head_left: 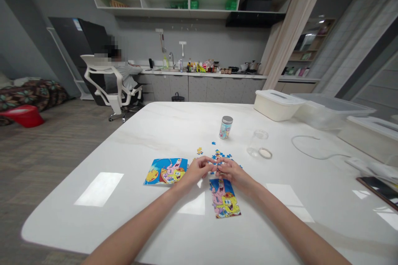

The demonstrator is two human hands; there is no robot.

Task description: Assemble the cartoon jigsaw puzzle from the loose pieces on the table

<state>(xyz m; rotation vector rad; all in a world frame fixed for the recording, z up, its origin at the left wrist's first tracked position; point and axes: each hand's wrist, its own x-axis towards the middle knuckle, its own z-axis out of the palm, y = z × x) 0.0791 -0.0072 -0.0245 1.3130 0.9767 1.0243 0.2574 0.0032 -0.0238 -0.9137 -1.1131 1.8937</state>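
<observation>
My left hand (pixel 200 169) and my right hand (pixel 234 174) meet fingertip to fingertip over a pile of loose jigsaw pieces (pixel 218 153). A small dark bit, seemingly a jigsaw piece, shows between the pinched fingers of my right hand. The left thumb and forefinger are closed too, but what they hold is too small to make out. Just below the hands lies a partly assembled jigsaw puzzle (pixel 226 203) with pink and yellow cartoon figures on blue. Beside my left hand rests a picture sheet (pixel 166 170) with a matching design. A few yellow pieces (pixel 199 150) lie apart.
Behind the pieces stands a printed jar with a metal lid (pixel 225 127). To its right are a clear jar (pixel 256 144) and a round lid (pixel 265 153). Storage boxes (pixel 275 107), a cable (pixel 306 157) and a phone (pixel 379 190) line the right side. A person (pixel 124 74) sits far left.
</observation>
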